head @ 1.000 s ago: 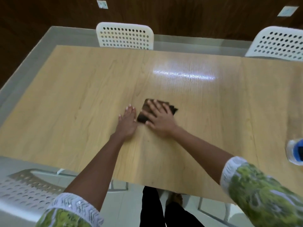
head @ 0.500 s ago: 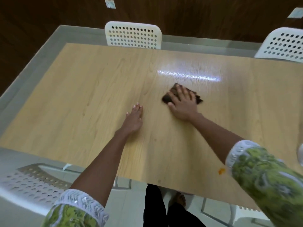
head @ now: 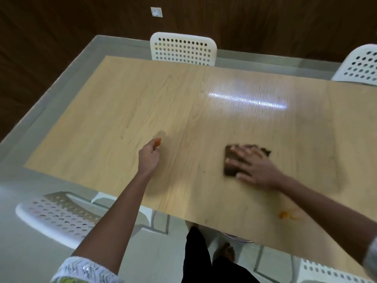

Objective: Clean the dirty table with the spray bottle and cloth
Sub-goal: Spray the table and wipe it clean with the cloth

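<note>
Right hand: the right hand (head: 257, 170) lies flat on the cloth (head: 231, 162), fingers spread and straight, pressing it to the wood; blurred
Cloth: dark brown, folded, at 3 o'clock of the table's middle — its left half shows beyond the fingertips
Left hand: the left hand (head: 150, 158) hangs above the table at 9 o'clock of the cloth, well apart from it; fingers curled, pinching a small orange scrap (head: 157, 143) at their tips
Table: the table (head: 126, 111), pale wood grain, with a bright streak of light at 12 o'clock of the cloth
Stain: an orange smear (head: 286, 215) near the front edge, at 5 o'clock of the right hand
Chairs: a white perforated chair (head: 183, 49) at the far edge; another (head: 59, 217) at the near left
</note>
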